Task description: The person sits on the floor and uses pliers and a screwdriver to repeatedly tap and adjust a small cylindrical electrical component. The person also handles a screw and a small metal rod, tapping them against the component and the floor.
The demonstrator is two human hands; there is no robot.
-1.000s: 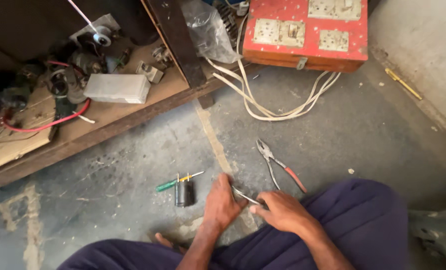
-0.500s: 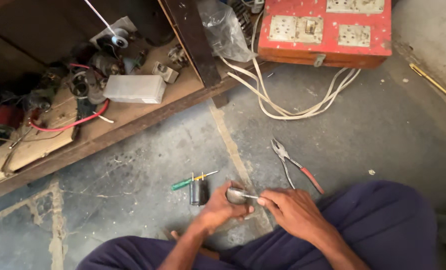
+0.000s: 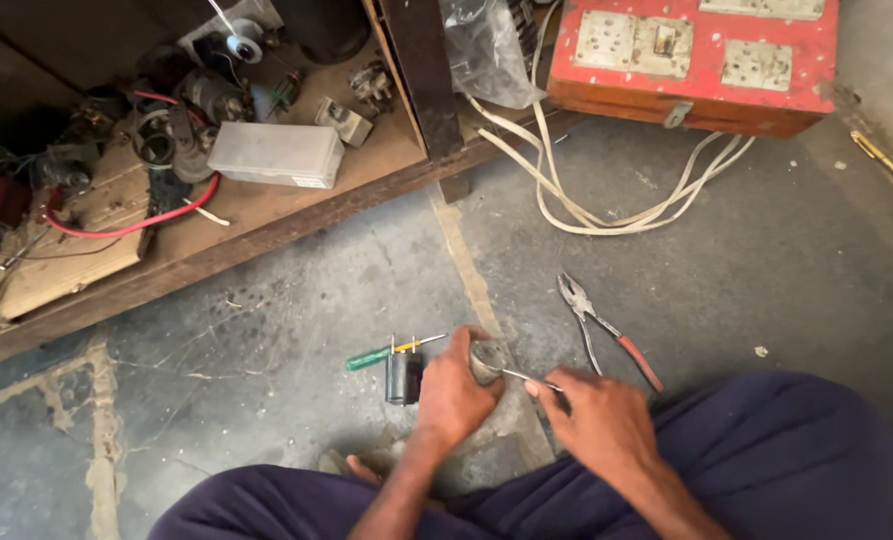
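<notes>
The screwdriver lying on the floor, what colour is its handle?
Green, on the screwdriver, seen in the head view.

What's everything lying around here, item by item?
Metal part: one, grey, in left hand.
Thin tool: one, metal, in right hand.
Capacitor: one, black, floor by left hand.
Screwdriver: one, green handle, floor.
Pliers: one, red handles, floor.
Switchboard: one, red, top right.
Cable: white, looped on floor.
Box: one, grey, on wooden shelf.
Left hand; right hand.

Bare floor left, pliers (image 3: 606, 330) right, screwdriver (image 3: 391, 351), perhaps capacitor (image 3: 403, 376), ahead
</notes>
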